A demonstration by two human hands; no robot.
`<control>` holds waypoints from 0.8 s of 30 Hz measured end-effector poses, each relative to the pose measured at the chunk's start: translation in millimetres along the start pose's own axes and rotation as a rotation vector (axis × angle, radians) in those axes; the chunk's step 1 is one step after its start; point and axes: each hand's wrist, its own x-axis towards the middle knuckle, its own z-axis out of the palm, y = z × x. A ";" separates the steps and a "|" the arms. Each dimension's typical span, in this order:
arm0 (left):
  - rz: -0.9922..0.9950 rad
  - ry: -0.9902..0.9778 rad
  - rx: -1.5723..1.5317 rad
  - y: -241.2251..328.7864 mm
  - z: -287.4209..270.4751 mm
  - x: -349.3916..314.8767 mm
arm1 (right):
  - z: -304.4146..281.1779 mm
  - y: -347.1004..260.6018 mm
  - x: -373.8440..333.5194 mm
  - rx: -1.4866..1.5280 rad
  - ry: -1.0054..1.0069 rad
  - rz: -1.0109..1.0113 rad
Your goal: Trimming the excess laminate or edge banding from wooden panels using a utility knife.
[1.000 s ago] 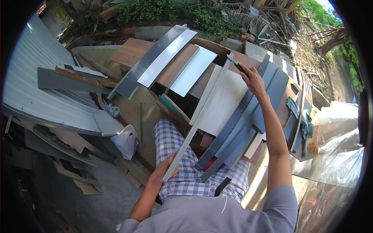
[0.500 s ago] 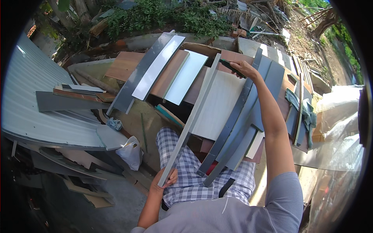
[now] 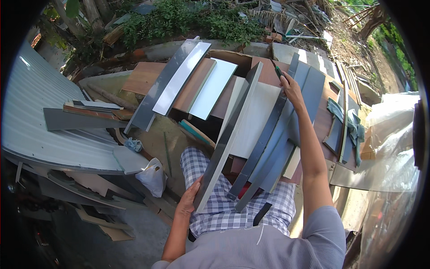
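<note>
A long narrow board [image 3: 231, 127] with a dark grey face and a pale edge slants away from my lap. My left hand [image 3: 190, 196] grips its near end, fingers along the dark side. In my right hand [image 3: 292, 91], raised past the board's far half, is a slim utility knife [image 3: 278, 71] with a green and black handle, its thin tip pointing up and left. The knife is apart from the board. Beneath the board lies a whitish panel [image 3: 257, 119]. Dark grey strips [image 3: 268, 145] rest to its right, under my right forearm.
Left of the board lie a white-faced panel [image 3: 214, 89], a brown panel [image 3: 143, 77] and a long grey board [image 3: 156, 89]. A corrugated metal sheet [image 3: 49, 98] and a white plastic bag [image 3: 152, 177] are farther left. A teal cloth [image 3: 354, 125] hangs at the right, beside clear plastic sheeting [image 3: 389, 134].
The board has rolled so its dark face shows, and its far end has shifted right. My left hand now grips its left side. My right hand, with the knife, has moved slightly right and away from it.
</note>
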 end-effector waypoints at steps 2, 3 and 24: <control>0.087 0.010 0.088 12.4 11.5 11.1 | -14.0 -9.5 -35.5 0.096 0.124 0.036; 0.171 0.012 0.178 18.5 18.8 18.0 | -18.1 -5.0 -50.0 0.093 0.132 0.040; 0.607 -0.042 1.060 60.2 75.7 101.7 | -29.5 6.5 -132.4 0.162 0.351 0.060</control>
